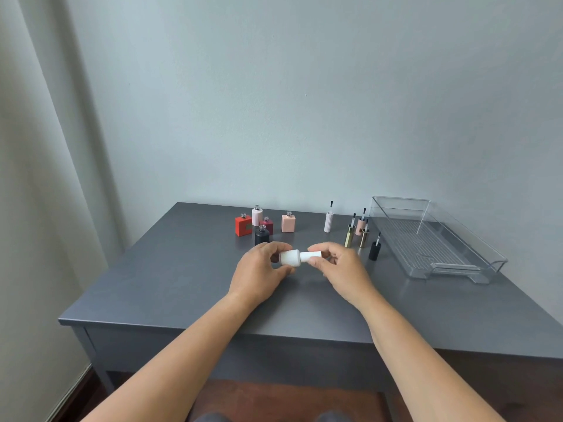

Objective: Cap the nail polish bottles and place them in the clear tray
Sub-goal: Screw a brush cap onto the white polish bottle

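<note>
White bottle [290, 258] lies horizontal, cap [310, 255] pointing right, pinched between both hands' grips.

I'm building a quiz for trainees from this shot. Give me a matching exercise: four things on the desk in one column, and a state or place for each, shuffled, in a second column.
Things:
1. white bottle
2. clear tray
3. red bottle
4. black cap

States or places:
A. stands uncapped at the left end of the bottle group
B. stands brush up, nearest the tray
C. held sideways between both hands
D. holds no bottles

Pairs: 1-C, 2-D, 3-A, 4-B
</note>
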The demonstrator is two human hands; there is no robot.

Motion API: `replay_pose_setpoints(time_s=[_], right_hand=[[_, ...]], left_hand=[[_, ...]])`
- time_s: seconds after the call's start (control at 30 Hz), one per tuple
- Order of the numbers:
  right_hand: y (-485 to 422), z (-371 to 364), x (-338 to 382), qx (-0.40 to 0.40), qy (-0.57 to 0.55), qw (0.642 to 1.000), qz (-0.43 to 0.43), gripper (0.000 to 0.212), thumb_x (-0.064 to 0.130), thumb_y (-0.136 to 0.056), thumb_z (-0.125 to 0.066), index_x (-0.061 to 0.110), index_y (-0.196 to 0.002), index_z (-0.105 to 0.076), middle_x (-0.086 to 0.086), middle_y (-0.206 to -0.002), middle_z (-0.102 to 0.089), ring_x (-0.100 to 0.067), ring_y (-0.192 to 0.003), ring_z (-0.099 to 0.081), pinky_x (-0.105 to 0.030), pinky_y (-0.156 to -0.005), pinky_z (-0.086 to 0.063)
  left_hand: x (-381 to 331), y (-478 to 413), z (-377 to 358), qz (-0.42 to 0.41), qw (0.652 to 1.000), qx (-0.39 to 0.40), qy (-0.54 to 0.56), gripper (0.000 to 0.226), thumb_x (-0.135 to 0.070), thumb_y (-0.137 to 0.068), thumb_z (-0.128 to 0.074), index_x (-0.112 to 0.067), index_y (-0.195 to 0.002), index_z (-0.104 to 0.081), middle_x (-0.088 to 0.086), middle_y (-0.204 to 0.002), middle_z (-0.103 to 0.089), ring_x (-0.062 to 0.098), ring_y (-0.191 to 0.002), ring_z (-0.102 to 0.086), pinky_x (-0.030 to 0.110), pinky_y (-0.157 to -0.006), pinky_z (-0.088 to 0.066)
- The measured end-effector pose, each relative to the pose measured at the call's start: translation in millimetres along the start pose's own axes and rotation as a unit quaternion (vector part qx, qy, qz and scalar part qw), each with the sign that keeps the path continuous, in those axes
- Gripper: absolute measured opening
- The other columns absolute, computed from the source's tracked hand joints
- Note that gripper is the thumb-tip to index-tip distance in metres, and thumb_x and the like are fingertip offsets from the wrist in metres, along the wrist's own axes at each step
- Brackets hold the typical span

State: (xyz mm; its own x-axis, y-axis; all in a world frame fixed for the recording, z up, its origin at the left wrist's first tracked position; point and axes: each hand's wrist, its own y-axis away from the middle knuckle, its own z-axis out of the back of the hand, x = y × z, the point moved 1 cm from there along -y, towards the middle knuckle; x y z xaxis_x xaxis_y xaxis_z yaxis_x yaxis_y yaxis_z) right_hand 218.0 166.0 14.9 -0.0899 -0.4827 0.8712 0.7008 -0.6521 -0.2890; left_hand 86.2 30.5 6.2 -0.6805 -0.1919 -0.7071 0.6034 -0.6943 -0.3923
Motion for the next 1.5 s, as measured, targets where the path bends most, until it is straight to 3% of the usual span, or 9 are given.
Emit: replay_pose_setpoints(time_s=[0.2,0.3,0.43,0.57,0.67,0.83,1.2,1.4,1.5], right_hand=[[-1.6,-1.9,-5.5,-0.017,0.048,0.999,0.001,0.010,0.032,-0.092,-0.063,0.035,-0.084,-0.069,0.008,-0.063,-0.063,0.003,-0.051,-0.050,-0.013,-0.051,-0.036],[-2.1,-1.3,-6.9,-0.015,0.053,0.998,0.000,0.006,0.035,-0.090,-0.065,0.035,-0.094,-0.070,0.010,-0.071,-0.065,0.001,-0.062,-0.055,-0.017,-0.059,-0.041],[1.0,-2.9,-5.2,-0.004,0.091,0.995,0.026,0.039,0.031,-0.085,-0.071,0.035,-0.122,-0.063,0.015,-0.089,-0.058,-0.002,-0.070,-0.052,-0.019,-0.070,-0.043],[4.3,-5.5,-1.7,-0.022,0.213,0.971,0.102,0.024,0.026,-0.090,-0.065,0.028,-0.113,-0.067,0.015,-0.086,-0.052,-0.005,-0.069,-0.049,-0.027,-0.068,-0.043],[5.5,-5.7,-0.3,-0.017,0.251,0.961,0.114,0.018,0.027,-0.092,-0.061,0.028,-0.109,-0.066,0.009,-0.095,-0.060,-0.016,-0.079,-0.055,-0.033,-0.070,-0.046],[7.5,-6.8,0.5,-0.012,0.287,0.951,0.117,0.019,0.030,-0.095,-0.055,0.025,-0.111,-0.064,0.002,-0.101,-0.064,-0.024,-0.087,-0.059,-0.036,-0.072,-0.048],[4.9,-5.0,-0.3,0.005,0.238,0.970,0.054,0.018,0.026,-0.095,-0.057,0.022,-0.109,-0.068,0.001,-0.103,-0.067,-0.020,-0.088,-0.056,-0.028,-0.071,-0.037],[1.8,-3.6,-2.8,0.011,0.168,0.986,0.002,0.014,0.027,-0.093,-0.061,0.025,-0.103,-0.071,0.018,-0.073,-0.059,-0.009,-0.071,-0.054,-0.020,-0.061,-0.039],[1.3,-3.8,-2.9,0.012,0.145,0.989,-0.008,0.013,0.026,-0.093,-0.061,0.026,-0.100,-0.071,0.017,-0.076,-0.062,-0.006,-0.072,-0.056,-0.018,-0.061,-0.038]], left_hand=[[-0.7,0.2,0.2,-0.003,1.000,-0.002,-0.005,0.040,-0.023,-0.078,-0.079,-0.032,-0.114,-0.067,-0.014,-0.105,-0.065,0.005,-0.093,-0.059,0.027,-0.089,-0.049],[0.0,0.3,0.3,-0.005,1.000,-0.001,-0.008,0.039,-0.024,-0.078,-0.079,-0.033,-0.114,-0.066,-0.016,-0.104,-0.064,0.004,-0.093,-0.059,0.026,-0.088,-0.049],[0.4,0.6,-0.5,-0.014,1.000,0.002,-0.019,0.040,-0.028,-0.080,-0.077,-0.032,-0.118,-0.065,-0.015,-0.107,-0.064,0.003,-0.094,-0.059,0.027,-0.089,-0.049],[0.3,0.4,-2.3,-0.037,0.997,-0.005,-0.061,0.046,-0.030,-0.085,-0.073,-0.030,-0.130,-0.060,-0.010,-0.118,-0.063,0.008,-0.106,-0.056,0.026,-0.090,-0.046],[0.4,0.6,-3.4,-0.046,0.995,-0.008,-0.084,0.046,-0.030,-0.087,-0.071,-0.028,-0.131,-0.060,-0.008,-0.123,-0.061,0.013,-0.115,-0.053,0.028,-0.092,-0.045],[-0.5,1.3,-4.6,-0.063,0.992,-0.014,-0.112,0.043,-0.029,-0.087,-0.071,-0.027,-0.129,-0.061,-0.009,-0.121,-0.062,0.013,-0.115,-0.052,0.030,-0.089,-0.047],[-5.6,6.2,-5.8,-0.104,0.978,-0.015,-0.180,0.039,-0.029,-0.089,-0.067,-0.023,-0.127,-0.060,-0.004,-0.119,-0.062,0.019,-0.113,-0.051,0.038,-0.081,-0.052],[-7.5,7.0,-6.6,-0.118,0.972,-0.023,-0.203,0.035,-0.029,-0.090,-0.066,-0.022,-0.124,-0.060,-0.004,-0.116,-0.062,0.019,-0.110,-0.051,0.039,-0.073,-0.053],[-6.6,7.0,-6.6,-0.118,0.971,-0.024,-0.207,0.035,-0.030,-0.090,-0.065,-0.023,-0.124,-0.060,-0.006,-0.115,-0.062,0.018,-0.110,-0.051,0.039,-0.071,-0.054]])
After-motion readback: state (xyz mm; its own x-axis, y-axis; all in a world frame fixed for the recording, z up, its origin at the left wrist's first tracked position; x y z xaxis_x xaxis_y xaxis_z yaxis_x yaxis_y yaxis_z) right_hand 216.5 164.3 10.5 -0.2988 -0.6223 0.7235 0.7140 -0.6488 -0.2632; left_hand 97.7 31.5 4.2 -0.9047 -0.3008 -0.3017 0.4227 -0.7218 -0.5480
